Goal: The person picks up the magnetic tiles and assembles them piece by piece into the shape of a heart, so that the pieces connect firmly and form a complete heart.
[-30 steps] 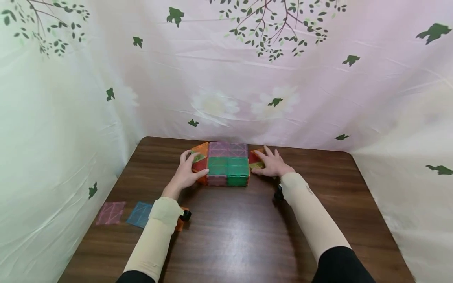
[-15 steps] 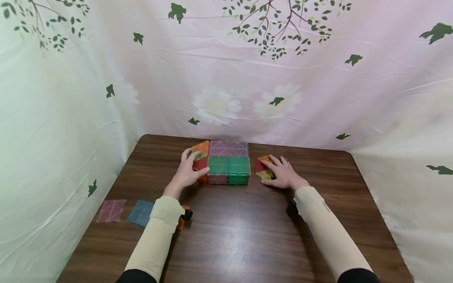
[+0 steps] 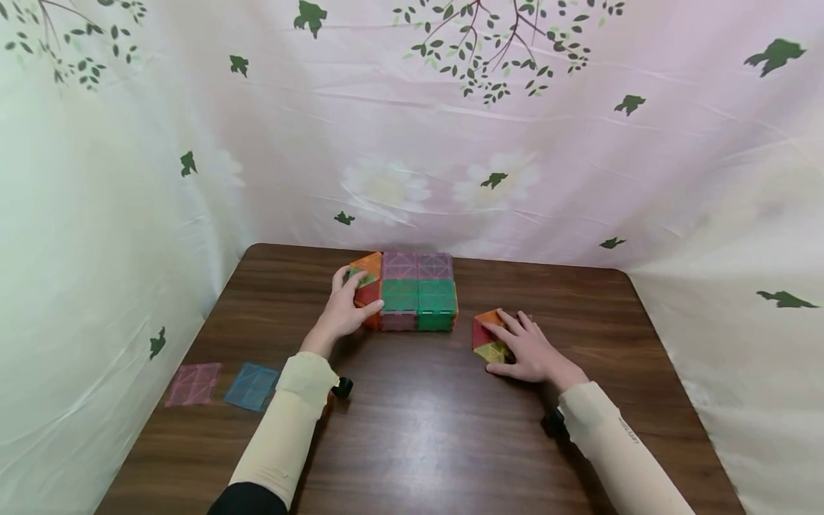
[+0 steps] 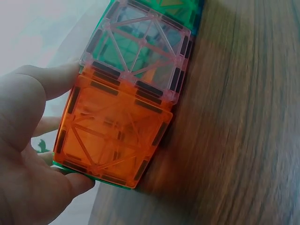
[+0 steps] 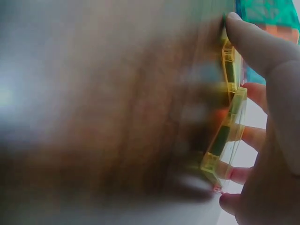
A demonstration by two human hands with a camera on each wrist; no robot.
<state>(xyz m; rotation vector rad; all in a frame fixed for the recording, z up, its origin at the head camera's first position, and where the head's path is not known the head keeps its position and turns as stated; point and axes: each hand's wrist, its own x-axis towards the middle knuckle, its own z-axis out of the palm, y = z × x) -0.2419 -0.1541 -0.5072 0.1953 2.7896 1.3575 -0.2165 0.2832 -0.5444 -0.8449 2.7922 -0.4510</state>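
Note:
A box-like structure of see-through magnetic tiles [image 3: 418,295] lies near the table's far edge, with green and purple panels on top and an orange and red end section. My left hand [image 3: 340,311] grips that left end, thumb at its near side and fingers over its far side. In the left wrist view an orange tile [image 4: 115,136] faces the camera beside a pinkish one. To the right of the box, and apart from it, my right hand [image 3: 531,350] holds a small piece of joined magnetic tiles [image 3: 483,333] in red, orange and yellow. Yellow tile edges [image 5: 220,145] show close to its fingers.
On the table's left lie a flat pink tile [image 3: 194,384] and a blue tile [image 3: 251,386]. My left forearm [image 3: 290,422] mostly covers an orange piece. A patterned cloth [image 3: 412,143] hangs behind the wooden table [image 3: 412,429] and at its sides.
My right hand has drawn the small tile piece away from the box's right end, toward me and to the right. The left hand keeps its hold on the box.

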